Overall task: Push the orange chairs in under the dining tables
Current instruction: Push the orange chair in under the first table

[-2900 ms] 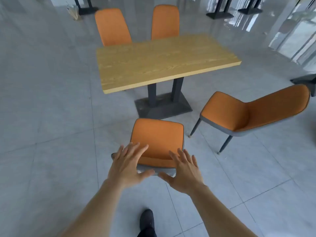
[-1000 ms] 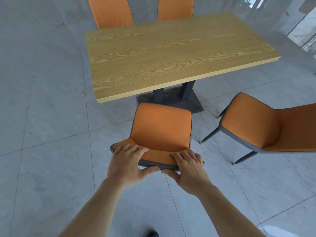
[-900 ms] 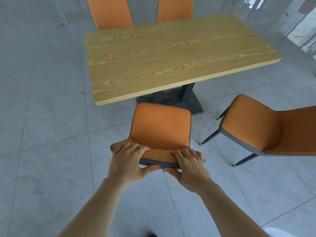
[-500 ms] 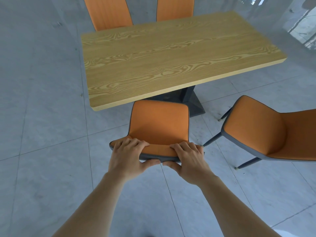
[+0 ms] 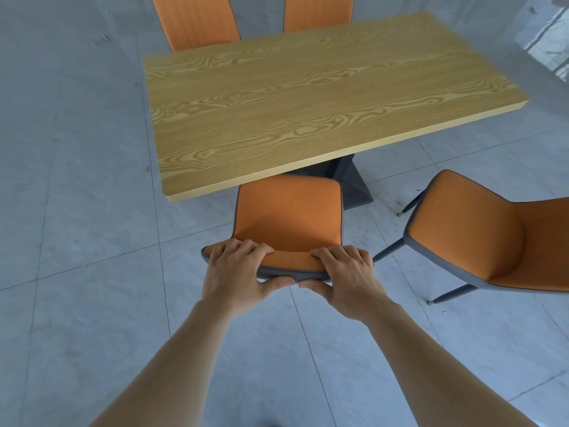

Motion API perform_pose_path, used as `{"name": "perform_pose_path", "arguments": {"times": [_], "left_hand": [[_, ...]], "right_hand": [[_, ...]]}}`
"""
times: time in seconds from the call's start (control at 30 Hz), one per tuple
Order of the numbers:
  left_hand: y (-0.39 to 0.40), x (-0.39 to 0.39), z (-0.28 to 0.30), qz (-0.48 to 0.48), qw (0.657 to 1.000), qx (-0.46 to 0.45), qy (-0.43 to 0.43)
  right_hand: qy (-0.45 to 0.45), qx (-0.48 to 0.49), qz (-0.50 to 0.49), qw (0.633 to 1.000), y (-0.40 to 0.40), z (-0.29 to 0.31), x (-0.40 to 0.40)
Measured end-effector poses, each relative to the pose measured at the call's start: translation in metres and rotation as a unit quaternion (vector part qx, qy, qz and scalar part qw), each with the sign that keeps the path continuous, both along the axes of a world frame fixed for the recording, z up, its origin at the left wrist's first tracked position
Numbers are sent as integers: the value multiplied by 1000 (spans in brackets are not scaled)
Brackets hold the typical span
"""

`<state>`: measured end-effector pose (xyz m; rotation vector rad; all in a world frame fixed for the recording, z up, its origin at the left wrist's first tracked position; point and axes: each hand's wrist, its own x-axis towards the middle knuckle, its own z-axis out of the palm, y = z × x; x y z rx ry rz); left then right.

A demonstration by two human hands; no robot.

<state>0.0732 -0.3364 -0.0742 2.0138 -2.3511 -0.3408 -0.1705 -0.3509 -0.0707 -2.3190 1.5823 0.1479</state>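
Head view: tiled floor [image 5: 77, 272] fills the frame, grey and glossy. Centre-top, the dining surface [image 5: 277, 97], wood-grain rectangle on a dark pedestal base [image 5: 354, 183].

Far side, upper frame: two orange chairs [image 5: 197, 20] and [image 5: 317, 10], only the backrests showing above the surface edge; they look tucked in, though their seats are hidden.

Right of frame: a third chair [image 5: 480, 232], standing well clear of the surface and angled away from it, legs fully on open floor. Not pushed in.

Centre: the near chair [image 5: 289, 214], front edge of the seat just at or slightly under the near edge of the surface; most of the seat still out.

Left hand [image 5: 237, 272] and right hand [image 5: 345, 275] both clasp the top rim of this chair's backrest, fingers curled over the front, thumbs beneath, almost meeting.

Judgement: this chair is partway in, needing more forward push. The right-hand chair is left to do, and will need turning to square up first.
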Motion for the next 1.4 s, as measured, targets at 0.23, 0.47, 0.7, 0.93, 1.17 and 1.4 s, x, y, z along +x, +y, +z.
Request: {"name": "perform_pose_path", "arguments": {"times": [0.23, 0.47, 0.7, 0.93, 1.17, 1.4], "left_hand": [[2, -10, 17, 7, 998, 57, -30], [21, -52, 49, -13, 999, 30, -33], [33, -147, 81, -54, 998, -4, -18], [37, -335, 118, -94, 995, -28, -22], [35, -531, 150, -128, 989, -73, 24], [-14, -677, 146, -147, 986, -75, 36]], "right_hand": [[57, 9, -58, 997, 14, 19, 3], [7, -4, -98, 995, 43, 54, -49], [-1, -15, -151, 988, 70, 86, -152], [1, -55, -189, 980, 95, 132, -335], [-2, -77, -217, 973, 108, 169, -515], [-10, -77, -241, 967, 66, 174, -655]]}}
